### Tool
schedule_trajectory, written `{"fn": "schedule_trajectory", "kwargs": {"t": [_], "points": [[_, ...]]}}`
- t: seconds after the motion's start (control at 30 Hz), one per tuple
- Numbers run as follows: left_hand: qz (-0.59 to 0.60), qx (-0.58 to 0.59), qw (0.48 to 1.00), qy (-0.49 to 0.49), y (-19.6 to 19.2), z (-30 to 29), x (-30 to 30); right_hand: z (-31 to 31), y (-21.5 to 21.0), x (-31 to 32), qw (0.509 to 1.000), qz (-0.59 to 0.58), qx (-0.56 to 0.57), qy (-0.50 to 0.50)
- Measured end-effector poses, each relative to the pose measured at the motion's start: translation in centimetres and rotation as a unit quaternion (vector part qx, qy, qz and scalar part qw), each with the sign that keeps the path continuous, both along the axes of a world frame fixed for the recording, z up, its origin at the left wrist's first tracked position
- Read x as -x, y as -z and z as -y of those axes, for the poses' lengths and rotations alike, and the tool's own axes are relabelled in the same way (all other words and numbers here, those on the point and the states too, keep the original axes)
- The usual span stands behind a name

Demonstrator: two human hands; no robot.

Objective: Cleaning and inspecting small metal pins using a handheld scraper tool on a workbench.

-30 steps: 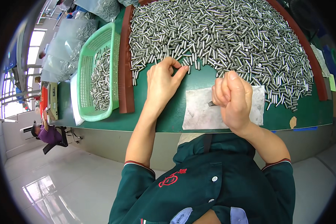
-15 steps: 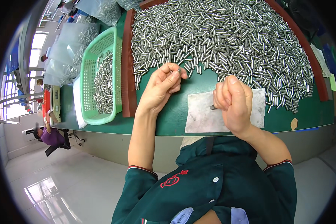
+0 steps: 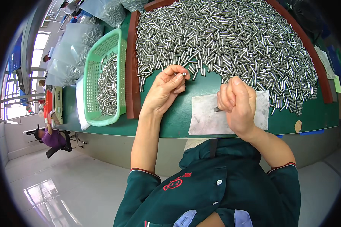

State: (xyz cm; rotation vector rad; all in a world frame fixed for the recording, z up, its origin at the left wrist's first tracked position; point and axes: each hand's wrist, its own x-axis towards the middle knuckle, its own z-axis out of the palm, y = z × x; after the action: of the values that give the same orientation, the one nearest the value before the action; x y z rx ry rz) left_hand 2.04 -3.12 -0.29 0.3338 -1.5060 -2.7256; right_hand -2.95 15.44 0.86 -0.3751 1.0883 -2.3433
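A small metal pin (image 3: 184,74) is pinched between the thumb and forefinger of my left hand (image 3: 166,87), its round end showing. The hand hovers by the near edge of a wide spread of loose metal pins (image 3: 223,34). My right hand (image 3: 238,104) is closed in a fist above a smudged white sheet (image 3: 204,117). From its little-finger side pokes a short dark grey piece (image 3: 216,109); the rest of it is hidden in the palm, so its kind cannot be made out.
Dark red rails (image 3: 132,72) border the pins on the green table (image 3: 170,123). Left of them stands a green plastic basket (image 3: 88,87) partly filled with pins. Clear bags (image 3: 70,49) of pins lie beyond it. A person in purple (image 3: 53,139) sits far left.
The pin in my left hand has turned slightly, its end now facing up more. My right hand keeps its fist. The whole view has shifted a little.
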Motion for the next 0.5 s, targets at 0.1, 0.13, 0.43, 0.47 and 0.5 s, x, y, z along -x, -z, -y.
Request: {"fn": "schedule_trajectory", "kwargs": {"t": [0.1, 0.13, 0.43, 0.47, 0.5], "points": [[-0.001, -0.004, 1.000, 0.006, -0.1, 0.0, 0.0, -0.1, 0.0, 0.0, 1.000, 0.007, 0.014, -0.004], [-0.003, -0.006, 1.000, 0.009, -0.1, -0.1, 0.0, -0.1, 0.0, 0.0, 1.000, 0.006, 0.015, -0.005], [0.019, 0.021, 0.999, 0.015, -0.2, -0.3, -0.4, 0.1, -0.3, -0.2, 1.000, -0.004, -0.021, 0.004], [0.037, 0.034, 0.999, 0.010, -0.4, -0.8, -0.6, 0.0, -0.3, -0.3, 1.000, -0.001, -0.025, 0.007], [0.042, 0.040, 0.998, 0.014, -0.6, -1.2, -0.9, 0.0, -0.4, -0.4, 1.000, 0.003, -0.029, 0.010]]}}
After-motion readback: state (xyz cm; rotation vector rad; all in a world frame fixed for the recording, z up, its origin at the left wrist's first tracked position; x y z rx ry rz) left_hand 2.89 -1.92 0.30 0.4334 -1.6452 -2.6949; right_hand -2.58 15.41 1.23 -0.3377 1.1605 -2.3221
